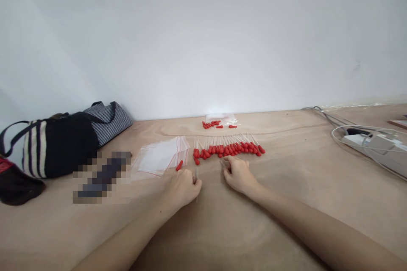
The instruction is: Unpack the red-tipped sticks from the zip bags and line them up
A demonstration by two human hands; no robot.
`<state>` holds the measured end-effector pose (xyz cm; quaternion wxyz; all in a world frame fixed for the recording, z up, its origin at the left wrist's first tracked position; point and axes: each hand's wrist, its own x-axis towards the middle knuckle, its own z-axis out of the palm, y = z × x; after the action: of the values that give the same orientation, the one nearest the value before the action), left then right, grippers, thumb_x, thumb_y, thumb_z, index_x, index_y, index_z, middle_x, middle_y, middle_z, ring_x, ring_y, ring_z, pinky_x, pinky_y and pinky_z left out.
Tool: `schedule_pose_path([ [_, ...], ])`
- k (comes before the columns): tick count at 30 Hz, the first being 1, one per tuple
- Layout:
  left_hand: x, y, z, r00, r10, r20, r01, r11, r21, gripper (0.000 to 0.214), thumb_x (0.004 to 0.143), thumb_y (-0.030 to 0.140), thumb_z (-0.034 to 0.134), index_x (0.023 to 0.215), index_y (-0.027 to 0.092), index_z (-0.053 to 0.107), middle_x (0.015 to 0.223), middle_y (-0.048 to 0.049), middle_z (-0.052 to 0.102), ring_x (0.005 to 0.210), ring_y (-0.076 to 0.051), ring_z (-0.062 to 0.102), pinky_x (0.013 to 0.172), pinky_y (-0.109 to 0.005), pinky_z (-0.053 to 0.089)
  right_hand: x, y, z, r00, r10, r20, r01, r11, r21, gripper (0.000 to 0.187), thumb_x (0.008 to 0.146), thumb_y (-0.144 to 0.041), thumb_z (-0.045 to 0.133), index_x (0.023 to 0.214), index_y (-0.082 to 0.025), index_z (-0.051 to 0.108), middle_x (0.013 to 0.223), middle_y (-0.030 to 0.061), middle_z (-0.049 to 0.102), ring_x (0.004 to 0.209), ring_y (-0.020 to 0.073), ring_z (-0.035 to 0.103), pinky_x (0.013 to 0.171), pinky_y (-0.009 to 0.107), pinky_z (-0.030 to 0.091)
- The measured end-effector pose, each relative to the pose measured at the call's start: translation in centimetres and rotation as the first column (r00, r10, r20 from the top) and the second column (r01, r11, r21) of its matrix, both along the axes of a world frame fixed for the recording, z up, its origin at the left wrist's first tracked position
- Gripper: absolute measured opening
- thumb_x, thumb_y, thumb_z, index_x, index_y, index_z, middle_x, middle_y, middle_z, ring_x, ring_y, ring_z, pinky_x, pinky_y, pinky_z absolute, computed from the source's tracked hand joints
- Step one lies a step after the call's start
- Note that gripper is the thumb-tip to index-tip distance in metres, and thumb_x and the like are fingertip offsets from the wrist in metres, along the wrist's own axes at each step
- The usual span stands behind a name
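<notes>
My left hand (182, 188) is closed in a fist-like pinch just above the table. A thin, pale, see-through strip (197, 173) shows upright beside its thumb; I cannot tell what it belongs to. Just beyond its knuckles is a red piece (179, 165), and whether the fingers touch it is hidden. My right hand (238, 173) is pinched around something small and clear at the fingertips. In front of both hands lies a row of thin pale sticks with red bulb-shaped ends (235, 148), the red ends towards me. Clear zip bags (159, 154) with red lines lie stacked beyond my left hand.
Farther back are more red pieces (210, 124) and a clear bag (221, 117) with white sticks. A black and striped bag (70, 144) and a blurred-out dark object (103, 178) lie left. Right are a white power strip (375, 146) and cables. A wall closes the back.
</notes>
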<state>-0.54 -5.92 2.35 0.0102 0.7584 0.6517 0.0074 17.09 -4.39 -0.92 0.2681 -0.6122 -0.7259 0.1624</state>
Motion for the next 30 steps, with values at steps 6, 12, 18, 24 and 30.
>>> schedule_pose_path([
  [6, 3.4, 1.1, -0.7, 0.993, -0.120, -0.003, 0.120, 0.993, 0.012, 0.025, 0.073, 0.028, 0.045, 0.063, 0.015, 0.063, 0.062, -0.0087, 0.063, 0.065, -0.022, 0.061, 0.055, -0.027, 0.038, 1.6, -0.1, 0.3, 0.998, -0.042, 0.054, 0.045, 0.997, -0.057, 0.027, 0.070, -0.010, 0.047, 0.096, -0.016, 0.053, 0.078, 0.0030, 0.062, 0.079, 0.0169, 0.054, 0.066, 0.026, 0.021],
  [12, 6.4, 3.3, -1.3, 0.986, -0.130, 0.106, 0.126, 0.991, 0.039, 0.021, 0.073, 0.028, 0.046, 0.069, 0.015, 0.062, 0.069, -0.0089, 0.064, 0.070, -0.022, 0.061, 0.058, -0.028, 0.041, 1.6, 0.3, 0.4, 0.996, -0.070, 0.050, 0.074, 0.994, -0.079, 0.029, 0.071, -0.011, 0.048, 0.099, -0.015, 0.052, 0.078, 0.0039, 0.063, 0.080, 0.0175, 0.055, 0.066, 0.026, 0.022],
  [18, 3.2, 3.4, -1.5, 0.951, -0.284, 0.124, 0.244, 0.932, 0.269, 0.014, 0.076, 0.022, 0.045, 0.075, 0.017, 0.057, 0.074, -0.0051, 0.062, 0.074, -0.020, 0.058, 0.070, -0.032, 0.041, 1.2, 0.6, 0.6, 0.996, -0.082, 0.043, 0.085, 0.993, -0.080, 0.023, 0.073, -0.015, 0.049, 0.095, -0.015, 0.054, 0.075, 0.0028, 0.063, 0.079, 0.0178, 0.055, 0.066, 0.027, 0.023],
  [24, -2.0, 3.6, -1.7, 0.915, -0.402, -0.014, 0.376, 0.843, 0.386, 0.018, 0.077, 0.017, 0.045, 0.091, 0.018, 0.057, 0.088, -0.0080, 0.057, 0.084, -0.024, 0.053, 0.077, -0.037, 0.039, 0.7, 0.9, 0.6, 0.996, -0.086, 0.028, 0.088, 0.994, -0.058, 0.016, 0.075, -0.016, 0.048, 0.088, -0.015, 0.056, 0.073, 0.0035, 0.063, 0.073, 0.0174, 0.055, 0.064, 0.027, 0.023],
  [30, -2.4, 4.0, -1.5, 0.902, -0.418, -0.111, 0.430, 0.843, 0.322, 0.015, 0.084, 0.018, 0.043, 0.091, 0.020, 0.056, 0.089, -0.0054, 0.058, 0.085, -0.022, 0.052, 0.077, -0.035, 0.036, 0.0, 1.0, 0.6, 0.995, -0.083, 0.049, 0.085, 0.996, -0.041, 0.009, 0.075, -0.018, 0.048, 0.078, -0.015, 0.056, 0.073, 0.0040, 0.062, 0.074, 0.0173, 0.055, 0.064, 0.027, 0.022],
])
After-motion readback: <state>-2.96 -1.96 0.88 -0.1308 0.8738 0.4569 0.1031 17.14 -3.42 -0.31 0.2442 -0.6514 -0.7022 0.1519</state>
